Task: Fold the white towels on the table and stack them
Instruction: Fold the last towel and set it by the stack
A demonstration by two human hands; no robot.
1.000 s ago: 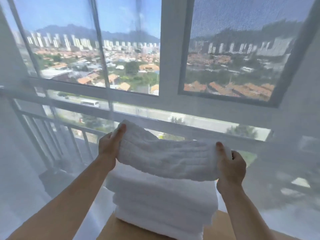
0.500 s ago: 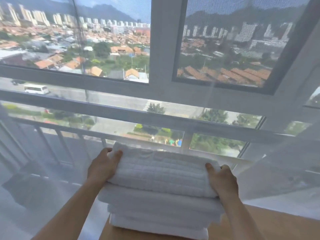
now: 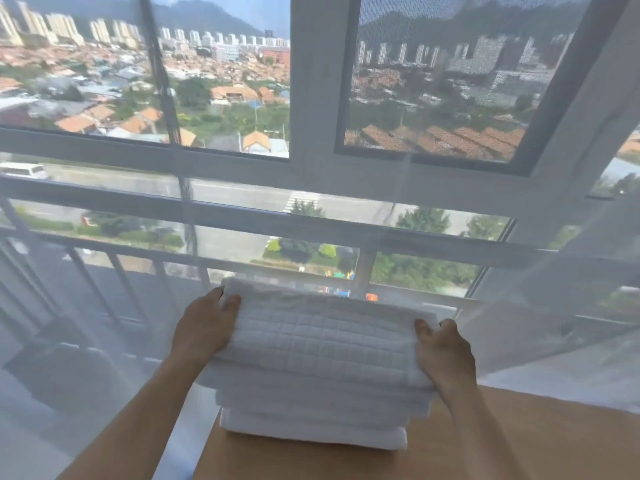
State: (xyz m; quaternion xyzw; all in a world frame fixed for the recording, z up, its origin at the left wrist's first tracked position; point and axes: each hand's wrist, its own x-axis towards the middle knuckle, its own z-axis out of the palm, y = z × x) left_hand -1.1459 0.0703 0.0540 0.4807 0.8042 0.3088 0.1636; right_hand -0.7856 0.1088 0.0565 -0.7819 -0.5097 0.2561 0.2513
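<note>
Wide pale-framed window (image 3: 322, 174) across the whole background, flat and hard-edged, with a dark fine-mesh screen (image 3: 443, 81) filling its right pane and sheer white curtain (image 3: 554, 323) hanging hazy over the lower part. Below, a smooth tan wooden table (image 3: 502, 441), flat-topped, its left edge running toward the near corner. On the table near that left edge, a blocky stack of folded white towels (image 3: 311, 420), soft and thick, layers with rounded folded edges facing the camera. On top of the stack, the top towel (image 3: 322, 344), a rectangular fold of waffle-textured terry with a grid of small raised squares. At its left end, the left hand (image 3: 204, 327), thumb lying over the upper surface and fingers wrapped down around the end, gripping the towel. At its right end, the right hand (image 3: 446, 355), thumb likewise on top, fingers curled round that end, gripping too.
</note>
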